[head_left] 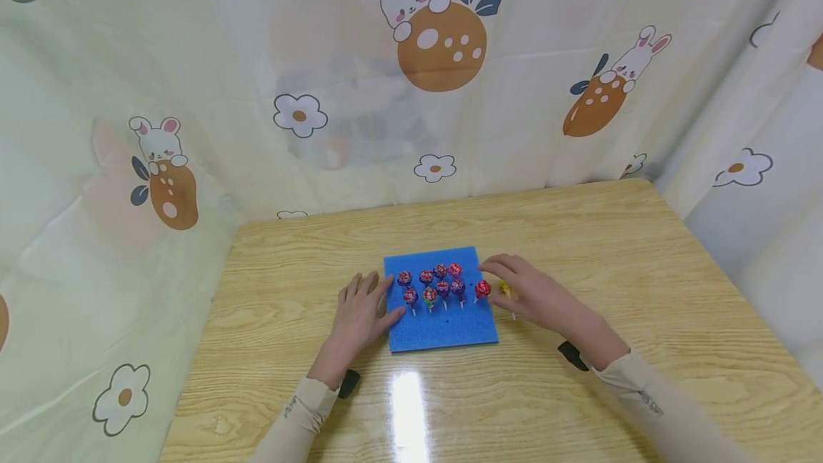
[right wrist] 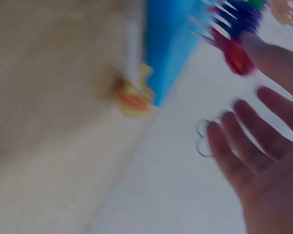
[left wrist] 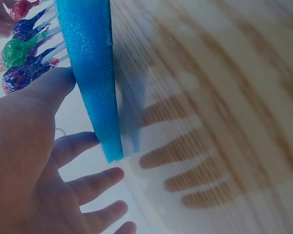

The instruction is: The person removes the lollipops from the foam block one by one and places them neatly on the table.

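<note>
A blue foam board [head_left: 424,334] lies on the table with several wrapped lollipops [head_left: 429,296] stuck upright in it by their sticks. At its left edge rests my left hand [head_left: 358,313]; in the left wrist view the thumb and index finger touch the foam and the other fingers spread straight. My right hand [head_left: 529,293] hovers over the board's right edge with fingers parted, its thumb close to a red lollipop [head_left: 483,289]. Whether that thumb touches the wrapper I cannot tell. Partly hidden under this hand, a yellow lollipop [right wrist: 135,100] lies on the table beside the board.
The wooden table [head_left: 289,256] extends around the board. A patterned curtain [head_left: 360,148] hangs behind the table and along both sides. Dark wrist straps show at both wrists.
</note>
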### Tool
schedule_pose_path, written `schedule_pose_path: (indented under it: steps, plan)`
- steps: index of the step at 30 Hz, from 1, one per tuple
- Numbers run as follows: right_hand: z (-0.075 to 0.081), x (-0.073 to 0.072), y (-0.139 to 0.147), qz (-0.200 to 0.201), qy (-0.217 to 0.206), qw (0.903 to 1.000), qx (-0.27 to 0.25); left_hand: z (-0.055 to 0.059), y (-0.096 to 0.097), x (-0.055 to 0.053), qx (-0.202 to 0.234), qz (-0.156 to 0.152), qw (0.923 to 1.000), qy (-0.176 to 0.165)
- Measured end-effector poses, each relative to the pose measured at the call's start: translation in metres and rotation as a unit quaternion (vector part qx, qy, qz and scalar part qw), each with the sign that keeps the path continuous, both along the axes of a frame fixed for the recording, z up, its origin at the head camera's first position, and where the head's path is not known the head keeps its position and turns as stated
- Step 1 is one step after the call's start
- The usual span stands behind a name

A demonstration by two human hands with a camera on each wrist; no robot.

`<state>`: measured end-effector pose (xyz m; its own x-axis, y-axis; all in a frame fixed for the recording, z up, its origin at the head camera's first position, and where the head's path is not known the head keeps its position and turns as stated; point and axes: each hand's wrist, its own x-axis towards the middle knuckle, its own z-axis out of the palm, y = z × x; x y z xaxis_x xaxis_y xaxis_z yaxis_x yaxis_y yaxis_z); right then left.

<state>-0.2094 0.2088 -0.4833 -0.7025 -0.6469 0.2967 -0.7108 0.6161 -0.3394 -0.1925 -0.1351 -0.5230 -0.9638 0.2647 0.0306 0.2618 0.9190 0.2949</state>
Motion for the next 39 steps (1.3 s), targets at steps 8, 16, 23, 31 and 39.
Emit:
schedule_pose_path:
  steps: [8, 16, 23, 31, 39]
  plan:
    - [-0.021, 0.003, -0.006, 0.000, 0.105, 0.9940, -0.031, 0.001, -0.001, 0.000, 0.000, -0.003, 1.0000, 0.008]
    - [-0.030, 0.003, -0.011, -0.021, 0.112, 0.9931, -0.026, 0.002, 0.000, 0.000, 0.002, -0.001, 1.0000, 0.002]
    - [-0.032, 0.002, -0.013, -0.020, 0.128, 0.9912, -0.025, 0.001, 0.000, 0.000, 0.004, -0.002, 1.0000, 0.001]
    - [-0.029, 0.001, -0.015, -0.014, 0.141, 0.9897, -0.022, -0.001, -0.001, 0.001, 0.006, -0.004, 1.0000, 0.004]
    - [-0.024, -0.001, -0.017, -0.009, 0.146, 0.9889, -0.024, -0.002, -0.001, 0.000, 0.005, -0.002, 1.0000, -0.001]
